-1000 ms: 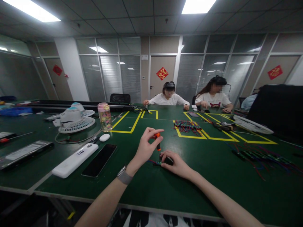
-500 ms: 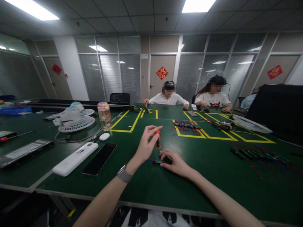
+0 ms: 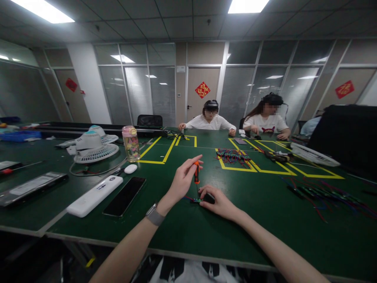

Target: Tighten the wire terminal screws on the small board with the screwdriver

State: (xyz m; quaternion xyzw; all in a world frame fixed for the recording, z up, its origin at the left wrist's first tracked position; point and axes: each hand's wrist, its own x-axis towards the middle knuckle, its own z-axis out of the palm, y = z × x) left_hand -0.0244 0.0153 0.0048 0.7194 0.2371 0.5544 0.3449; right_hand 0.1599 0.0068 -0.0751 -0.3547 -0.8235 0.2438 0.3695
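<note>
My left hand (image 3: 184, 177) is closed around the orange and black handle of a screwdriver (image 3: 197, 175), which stands upright with its shaft pointing down. Below the tip lies a small green circuit board (image 3: 196, 201) with thin red and blue wires coming off its left side. My right hand (image 3: 216, 201) rests on the table, its thumb and fingers curled to the board's right end and pinching it there. Part of the board is hidden by those fingers.
On the green table (image 3: 165, 236) to the left are a black phone (image 3: 125, 196), a white power bank (image 3: 96, 195), a white earphone case (image 3: 130, 169), a bottle (image 3: 131, 144) and fans (image 3: 96, 147). Wired boards (image 3: 234, 157) lie ahead, more boards (image 3: 332, 194) right. Two people sit opposite.
The fingers of my left hand have shifted slightly on the screwdriver handle, which shows more black now. My right hand and the circuit board stay in place.
</note>
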